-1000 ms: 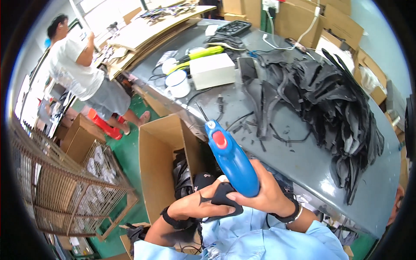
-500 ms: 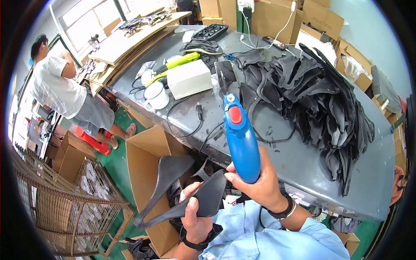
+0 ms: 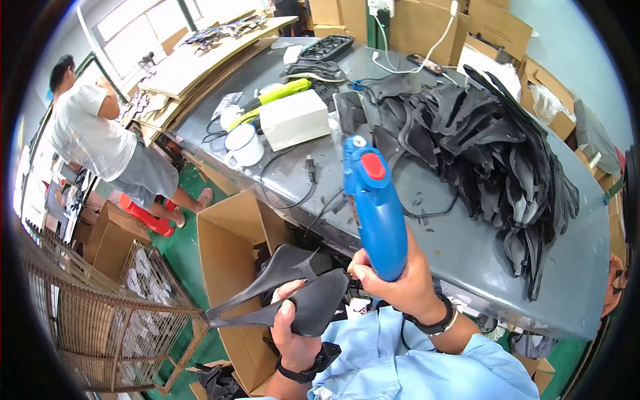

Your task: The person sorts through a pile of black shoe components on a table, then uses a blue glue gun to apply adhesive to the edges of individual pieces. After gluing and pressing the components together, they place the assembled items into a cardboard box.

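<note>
My left hand (image 3: 292,337) grips a black V-shaped moulded piece (image 3: 320,303), thumb on top and fingers wrapped round it. The piece's two broad ends lie close together and its narrow end points left, above an open cardboard box (image 3: 223,227). In my right hand (image 3: 403,287) is a blue handheld power tool (image 3: 380,220) with a red button, its front end pointing away from me over the table edge. The tip of the tool is hard to make out against the table. On the right of the table lies a big heap of similar black pieces (image 3: 467,140).
On the grey table (image 3: 493,267) stand a white box (image 3: 293,120), a white mug (image 3: 245,144) and a yellow-green tool (image 3: 283,91), with a loose cable (image 3: 311,168). A wire cage (image 3: 100,327) sits at lower left. Another person (image 3: 97,133) stands at far left.
The broad ends of the black piece have come together, where they were apart before. The blue tool has tilted slightly, and its metal tip shows less clearly.
</note>
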{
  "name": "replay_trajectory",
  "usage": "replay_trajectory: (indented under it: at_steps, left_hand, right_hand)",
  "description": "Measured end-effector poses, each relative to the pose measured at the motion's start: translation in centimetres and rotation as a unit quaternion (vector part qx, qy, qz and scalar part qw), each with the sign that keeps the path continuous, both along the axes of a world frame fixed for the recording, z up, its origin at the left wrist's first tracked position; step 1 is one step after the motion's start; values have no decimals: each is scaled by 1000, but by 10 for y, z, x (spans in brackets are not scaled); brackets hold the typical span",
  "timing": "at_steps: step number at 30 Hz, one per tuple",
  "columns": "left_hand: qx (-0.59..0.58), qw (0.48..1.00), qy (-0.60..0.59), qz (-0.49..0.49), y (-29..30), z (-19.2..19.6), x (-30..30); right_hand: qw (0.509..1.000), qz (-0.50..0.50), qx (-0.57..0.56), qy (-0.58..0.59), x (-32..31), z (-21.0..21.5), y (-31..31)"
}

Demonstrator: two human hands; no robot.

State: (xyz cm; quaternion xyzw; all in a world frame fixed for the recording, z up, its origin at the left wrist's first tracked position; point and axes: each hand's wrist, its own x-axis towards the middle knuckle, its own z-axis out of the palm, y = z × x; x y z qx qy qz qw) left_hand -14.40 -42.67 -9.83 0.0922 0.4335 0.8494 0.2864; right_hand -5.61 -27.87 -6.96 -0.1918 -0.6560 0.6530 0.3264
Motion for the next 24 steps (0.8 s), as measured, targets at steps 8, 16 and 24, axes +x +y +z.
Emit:
replay_trajectory:
  at_steps: [8, 16, 24]
  left_hand:
    - [48, 972, 131, 187, -2, 9, -27]
    - [47, 961, 149, 228, -8, 21, -33]
    - [28, 947, 245, 206, -22, 15, -41]
  right_hand:
    - [925, 38, 371, -67, 16, -19, -26]
    - [911, 72, 399, -78, 20, -27, -35]
    - [919, 77, 380, -66, 21, -25, -37]
